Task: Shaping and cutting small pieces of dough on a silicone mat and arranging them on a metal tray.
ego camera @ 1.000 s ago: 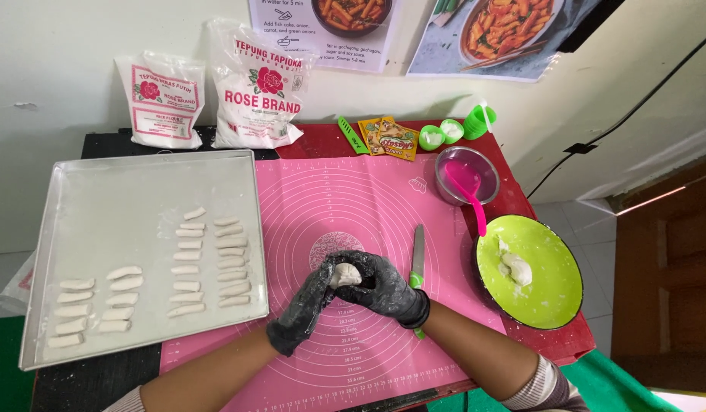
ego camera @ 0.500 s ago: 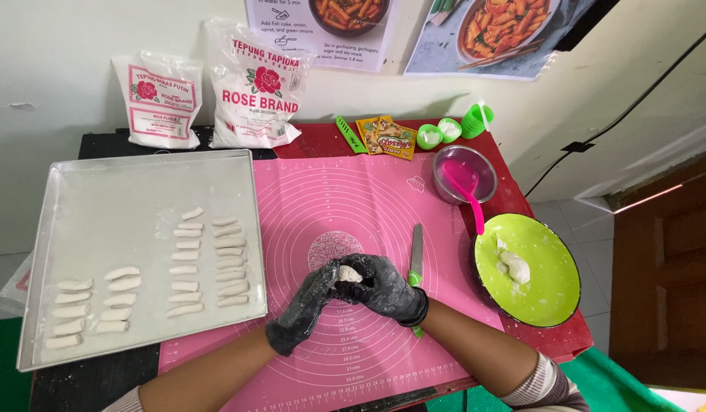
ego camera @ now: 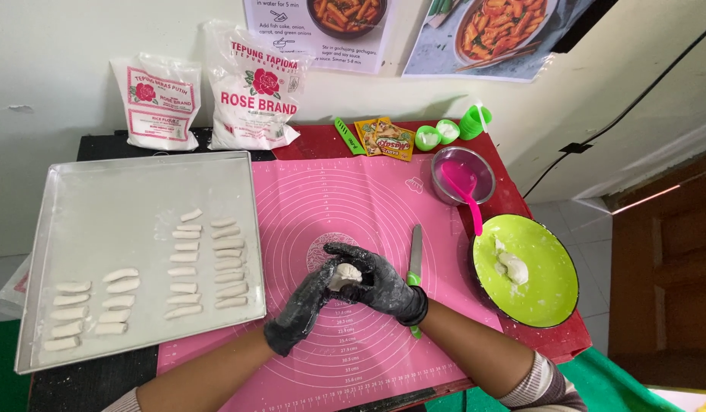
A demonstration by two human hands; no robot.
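Note:
Both my hands wear black, flour-dusted gloves and meet over the middle of a pink silicone mat (ego camera: 353, 206). My right hand (ego camera: 383, 284) cups a small lump of white dough (ego camera: 344, 273), and my left hand (ego camera: 301, 305) presses against the lump from the left. A knife (ego camera: 415, 258) with a green handle lies on the mat just right of my right hand.
A metal tray (ego camera: 101, 206) at left holds several rows of short white dough sticks (ego camera: 208, 267). At right stand a green plate (ego camera: 551, 290) with dough pieces and a steel bowl (ego camera: 479, 164) with a pink spoon. Two flour bags (ego camera: 250, 84), sachets and small green cups line the back.
My hands stay in the same place on the mat; the fingers have shifted slightly around the dough lump.

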